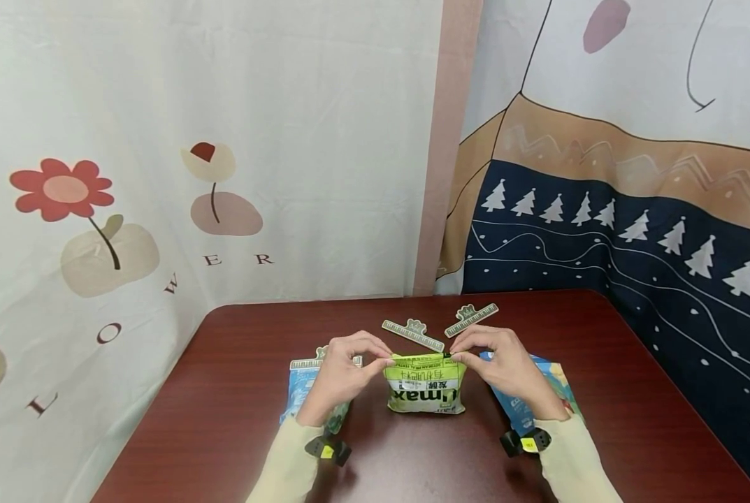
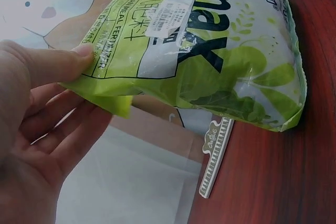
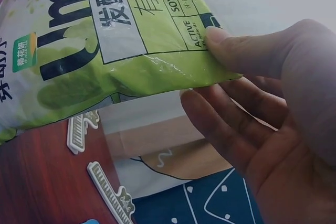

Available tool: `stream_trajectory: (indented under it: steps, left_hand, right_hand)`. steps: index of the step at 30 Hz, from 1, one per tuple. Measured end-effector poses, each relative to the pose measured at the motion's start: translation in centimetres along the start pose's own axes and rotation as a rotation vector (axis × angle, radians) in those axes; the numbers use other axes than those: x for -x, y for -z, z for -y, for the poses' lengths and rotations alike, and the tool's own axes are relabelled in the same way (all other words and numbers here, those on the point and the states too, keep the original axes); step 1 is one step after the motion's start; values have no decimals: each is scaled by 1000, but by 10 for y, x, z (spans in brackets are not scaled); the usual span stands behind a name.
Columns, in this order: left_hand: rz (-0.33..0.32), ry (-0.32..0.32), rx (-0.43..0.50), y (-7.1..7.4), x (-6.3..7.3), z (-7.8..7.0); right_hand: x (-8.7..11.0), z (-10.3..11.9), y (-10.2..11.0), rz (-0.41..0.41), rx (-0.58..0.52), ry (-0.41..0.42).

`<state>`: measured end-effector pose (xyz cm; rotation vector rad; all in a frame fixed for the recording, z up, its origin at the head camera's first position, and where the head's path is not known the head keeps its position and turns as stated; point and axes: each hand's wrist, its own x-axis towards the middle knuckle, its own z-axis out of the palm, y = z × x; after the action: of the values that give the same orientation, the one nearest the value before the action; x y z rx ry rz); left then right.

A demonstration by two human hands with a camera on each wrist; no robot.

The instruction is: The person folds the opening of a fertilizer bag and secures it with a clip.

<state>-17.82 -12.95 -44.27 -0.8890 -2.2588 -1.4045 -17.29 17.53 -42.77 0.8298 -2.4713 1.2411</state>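
Note:
A green and white fertilizer bag (image 1: 426,395) stands on the table, its printing upside down in the head view. My left hand (image 1: 343,374) pinches its left top corner between thumb and fingers. At the right top corner, my right hand (image 1: 508,365) pinches the folded edge the same way. The left wrist view shows my thumb on the printed face of the fertilizer bag (image 2: 231,72), with fingers behind. In the right wrist view, thumb and fingertips hold the other corner of the fertilizer bag (image 3: 126,30).
Two ruler-like sealing clips (image 1: 412,335) lie behind the bag, one of them angled to the right. A blue bag (image 1: 300,391) with a similar clip along its top lies left, partly behind my left hand. Another blue bag (image 1: 553,374) lies under my right forearm. Curtains (image 1: 324,175) hang behind the table.

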Motion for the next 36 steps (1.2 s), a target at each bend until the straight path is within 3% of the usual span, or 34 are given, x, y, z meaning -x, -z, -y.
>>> stream_trajectory:
  steps: [5,10,17,22,31,36]
  left_hand:
    - [41,81,56,-1,1,-3]
    - [62,83,52,-3,1,-4]
    - [101,50,-16,-15,1,-11]
    - [67,-2,-115,-27,-1,-15]
    - [35,-6,-134,-36,-1,-21]
    - [21,-74,-140,-38,0,-23]
  right_hand:
    - [0,2,1,28,20,-19]
    - [1,6,1,58,18,-34]
    - [0,12,-5,51,43,18]
    - [-3,16,-14,25,58,44]
    - [-5,24,-28,14,37,88]
    - [-6,25,-33,-1,41,121]
